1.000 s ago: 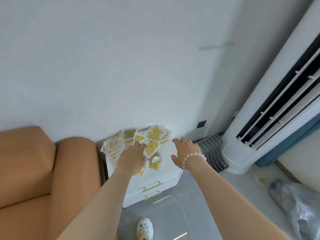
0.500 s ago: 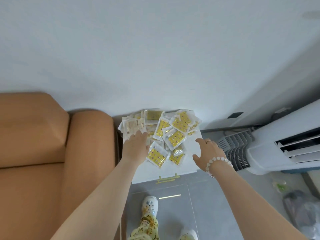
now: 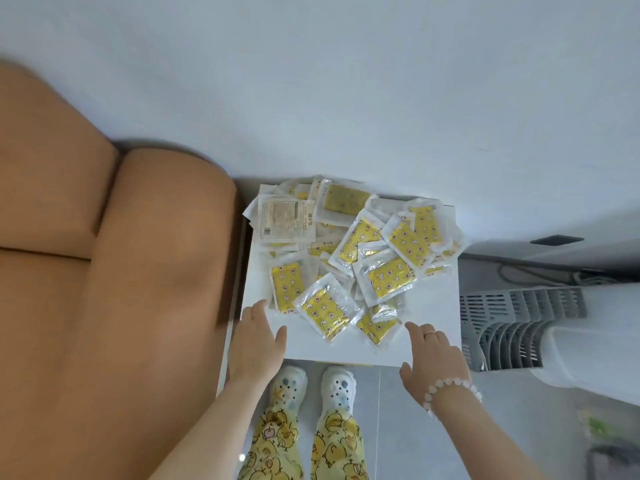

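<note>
1. Nearest to us: trousers (image 3: 277,441) in a yellow duck print, and a pair of white perforated shoes (image 3: 292,384) standing side by side on the grey floor (image 3: 391,427).
2. Left hand (image 3: 258,344): palm down, fingers straight and together, holding nothing. It lies over the near left corner of the cabinet top (image 3: 433,306).
3. Right hand (image 3: 434,355): released, fingers loosely spread and grasping nothing, over the near right part of the same surface. We note a pale beaded bracelet (image 3: 450,389) at the wrist and a ring (image 3: 430,335) on one finger.
4. Cabinet top: white, flat and square, and set against the wall.
5. Packets (image 3: 398,278): a loose, overlapping heap of clear sachets with yellow patterned inserts, covering the middle and far part of the cabinet top.
6. Nearest packet (image 3: 327,308): tilted, and lying between the two hands and just beyond them. The left fingertips come close to the heap's near edge. We cannot tell whether they touch it.
7. Label-side packet (image 3: 287,220): at the far left of the heap, showing pale printed text instead of the yellow pattern.
8. Sofa (image 3: 104,271): tan, with its rounded armrest just beside the cabinet's left edge.
9. Grille (image 3: 512,323): grey and slotted, on the floor to the right of the cabinet.
10. Wall (image 3: 311,81): plain and pale, behind everything else.
</note>
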Tool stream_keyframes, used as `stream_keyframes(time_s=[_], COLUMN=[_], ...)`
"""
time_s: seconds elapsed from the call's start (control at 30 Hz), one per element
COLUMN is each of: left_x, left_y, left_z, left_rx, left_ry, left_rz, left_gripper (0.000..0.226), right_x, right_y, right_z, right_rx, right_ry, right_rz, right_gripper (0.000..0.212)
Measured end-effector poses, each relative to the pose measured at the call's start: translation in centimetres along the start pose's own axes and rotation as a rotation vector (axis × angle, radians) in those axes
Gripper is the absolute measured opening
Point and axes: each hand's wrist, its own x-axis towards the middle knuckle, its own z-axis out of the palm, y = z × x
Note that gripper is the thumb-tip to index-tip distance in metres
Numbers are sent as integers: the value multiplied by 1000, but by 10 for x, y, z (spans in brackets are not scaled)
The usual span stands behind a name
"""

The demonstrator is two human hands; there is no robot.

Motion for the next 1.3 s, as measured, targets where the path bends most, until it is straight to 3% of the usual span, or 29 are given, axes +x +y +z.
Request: stream_keyframes(time_s=[0.13, 0.27, 0.37, 0.47, 0.57, 0.77, 0.93, 1.03, 1.17, 1.3], left_x=[32, 54, 59, 63, 66, 87, 101, 102, 89, 44], left_y=[15, 18, 19, 23, 31, 31, 32, 32, 22, 32], left_z=[24, 45, 57, 67, 73, 72, 58, 49, 31, 26], left_rx=[-222, -99, -42, -97, -211, -325, -303, -313, -515, -747], left_ry=[114, 59, 37, 72, 133, 285, 381, 393, 499, 392], left_rz=[-206, -161, -170, -190, -235, -389, -312, -241, -341, -347], left_gripper=[87, 124, 135, 136, 126, 77, 61, 38, 24, 19], right_x=[57, 139, 181, 195, 195, 193, 190, 188, 175, 144], right_y=[13, 32, 36, 35, 35, 29, 26, 30, 47, 59], right_z=[-2, -35, -44, -35, -30, -33, -28, -31, -46, -33], right_rx=[-34, 216, 447, 451, 431, 435, 533, 629, 887, 1085], right_ry=[81, 232, 239, 210, 274, 288, 340, 383, 503, 347], right_rz=[-21, 66, 126, 112, 110, 166, 119, 112, 164, 169], right_gripper=[57, 58, 58, 56, 64, 77, 68, 65, 60, 39])
